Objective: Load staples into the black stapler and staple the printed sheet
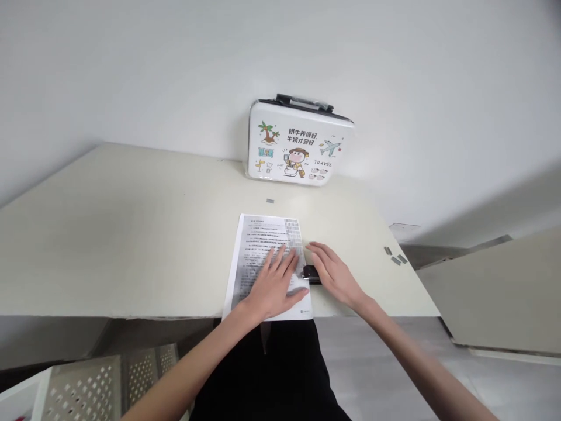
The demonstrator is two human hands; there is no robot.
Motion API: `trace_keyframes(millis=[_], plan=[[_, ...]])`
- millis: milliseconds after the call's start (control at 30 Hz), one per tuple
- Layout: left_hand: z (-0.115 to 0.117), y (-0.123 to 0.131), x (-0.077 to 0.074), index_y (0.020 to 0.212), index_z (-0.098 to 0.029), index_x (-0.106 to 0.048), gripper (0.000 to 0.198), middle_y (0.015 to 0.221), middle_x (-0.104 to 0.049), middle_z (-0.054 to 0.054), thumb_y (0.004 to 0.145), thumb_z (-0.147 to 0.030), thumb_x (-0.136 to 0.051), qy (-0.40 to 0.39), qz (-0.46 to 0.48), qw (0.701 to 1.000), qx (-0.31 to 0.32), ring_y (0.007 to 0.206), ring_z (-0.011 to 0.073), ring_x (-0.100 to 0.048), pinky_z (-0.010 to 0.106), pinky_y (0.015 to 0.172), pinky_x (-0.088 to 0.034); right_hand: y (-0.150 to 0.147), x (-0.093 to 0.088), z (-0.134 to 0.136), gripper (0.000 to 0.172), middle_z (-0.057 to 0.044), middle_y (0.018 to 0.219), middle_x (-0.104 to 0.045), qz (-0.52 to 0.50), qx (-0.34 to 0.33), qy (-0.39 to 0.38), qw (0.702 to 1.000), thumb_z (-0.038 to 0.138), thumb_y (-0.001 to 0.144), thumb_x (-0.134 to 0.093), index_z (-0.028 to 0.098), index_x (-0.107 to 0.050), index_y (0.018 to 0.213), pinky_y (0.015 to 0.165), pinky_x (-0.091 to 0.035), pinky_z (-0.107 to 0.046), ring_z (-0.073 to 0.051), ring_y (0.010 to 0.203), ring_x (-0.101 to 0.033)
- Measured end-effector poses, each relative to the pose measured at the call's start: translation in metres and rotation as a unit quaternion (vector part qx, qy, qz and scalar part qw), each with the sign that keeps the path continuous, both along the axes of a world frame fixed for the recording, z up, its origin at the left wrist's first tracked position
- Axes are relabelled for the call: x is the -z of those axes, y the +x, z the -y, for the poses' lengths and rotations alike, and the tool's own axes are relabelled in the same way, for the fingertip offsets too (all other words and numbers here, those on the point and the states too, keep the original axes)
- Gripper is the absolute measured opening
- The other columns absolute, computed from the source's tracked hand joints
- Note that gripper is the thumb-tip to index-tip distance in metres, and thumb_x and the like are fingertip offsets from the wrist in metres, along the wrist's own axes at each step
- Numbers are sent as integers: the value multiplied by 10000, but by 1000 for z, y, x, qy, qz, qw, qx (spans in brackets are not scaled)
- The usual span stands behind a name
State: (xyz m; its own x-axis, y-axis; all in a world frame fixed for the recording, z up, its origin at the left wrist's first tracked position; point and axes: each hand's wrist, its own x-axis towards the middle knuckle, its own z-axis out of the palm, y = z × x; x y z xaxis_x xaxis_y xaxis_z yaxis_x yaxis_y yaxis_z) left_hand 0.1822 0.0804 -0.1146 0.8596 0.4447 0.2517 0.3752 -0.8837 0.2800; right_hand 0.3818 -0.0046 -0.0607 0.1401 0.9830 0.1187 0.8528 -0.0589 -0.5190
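Printed sheets of paper (263, 234) lie at the front edge of the table, their lower end slightly over it. My left hand (277, 283) lies flat on the print, fingers spread and thumb pointing right. At the right edge of the paper, a black stapler (311, 273) has its front end touching or overlapping the sheet. My right hand (333, 273) is curved over the stapler from the right and covers most of it. The thumb and the stapler's rear are hidden beneath the hand.
A white cartoon-printed case (302, 143) with a black handle stands against the wall on the pale table (131, 234). A small grey staple strip (270, 201) lies before it. Several more staple strips (395, 260) lie near the right edge. Perforated bins (87, 386) stand below left.
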Motion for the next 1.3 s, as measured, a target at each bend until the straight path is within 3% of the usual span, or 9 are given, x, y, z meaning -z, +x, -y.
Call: trace_keyframes(millis=[167, 367, 467, 600, 700, 767, 933, 1167, 1300], plan=[[-3, -19, -4, 1711, -196, -154, 852, 1746, -249, 78, 1050, -680, -387, 18, -6, 1000, -3, 1635, 313, -122, 535, 1333, -127, 21, 22, 44, 413, -108, 1366, -668, -47, -30, 36, 998, 524, 1076, -446, 264, -582, 1367, 1096, -519, -471, -274, 1274, -630], [-12, -36, -21, 1716, -247, -96, 827, 1757, -198, 58, 1065, -660, -393, -12, -45, 999, 24, 1634, 295, -117, 524, 1328, -185, 45, 46, 72, 430, -118, 1195, -728, -89, 67, 63, 992, 600, 990, -593, 243, -636, 1225, 930, -572, -454, -303, 1083, -691], [-23, -66, -30, 1712, -309, -122, 770, 1756, -203, 12, 1074, -636, -402, -28, -63, 998, 0, 1633, 292, -128, 522, 1310, -260, 60, 48, 85, 442, -111, 1200, -737, -129, 125, 72, 981, 606, 955, -647, 241, -654, 1206, 925, -572, -434, -295, 1074, -693], [-39, -123, -36, 1673, -348, -296, 660, 1718, -331, -19, 1075, -582, -450, -13, -83, 995, -54, 1602, 292, -269, 546, 1295, -305, 71, 47, 95, 450, -101, 1162, -758, -187, 172, 69, 965, 603, 905, -713, 231, -688, 1159, 895, -576, -413, -290, 1034, -701], [-43, -147, -38, 1680, -382, -254, 697, 1711, -337, -23, 1055, -546, -517, 8, -96, 995, -10, 1595, 307, -282, 574, 1291, -294, 70, 45, 94, 430, -97, 1172, -759, -226, 177, 68, 955, 571, 885, -752, 232, -710, 1146, 912, -571, -398, -297, 1072, -695], [-40, -146, -38, 1690, -382, -204, 741, 1705, -346, -11, 1048, -518, -547, 28, -99, 994, 23, 1593, 317, -281, 593, 1299, -249, 70, 43, 92, 418, -87, 1167, -759, -265, 169, 65, 947, 547, 889, -759, 236, -715, 1164, 928, -567, -379, -295, 1093, -693], [-24, -93, -35, 1701, -330, -182, 812, 1717, -323, 19, 1030, -556, -580, 50, -80, 994, 56, 1605, 311, -242, 553, 1319, -198, 71, 37, 94, 423, -83, 1147, -756, -336, 183, 74, 921, 536, 913, -737, 233, -710, 1207, 934, -562, -347, -282, 1083, -695], [-16, 28, -21, 1613, -265, -427, 642, 1723, -320, 54, 1065, -597, -465, -6, -48, 998, 39, 1616, 340, -201, 596, 1313, -195, 57, 31, 121, 405, -70, 1168, -767, -319, 239, 104, 911, 513, 872, -784, 259, -734, 1183, 936, -562, -329, -284, 1111, -699], [-19, 99, -14, 1557, -219, -494, 606, 1701, -366, 112, 1046, -545, -524, -30, -51, 997, 47, 1611, 392, -195, 659, 1290, -180, 51, 22, 124, 402, -66, 1133, -778, -300, 274, 126, 905, 521, 854, -794, 256, -751, 1153, 906, -579, -329, -281, 1073, -712]])
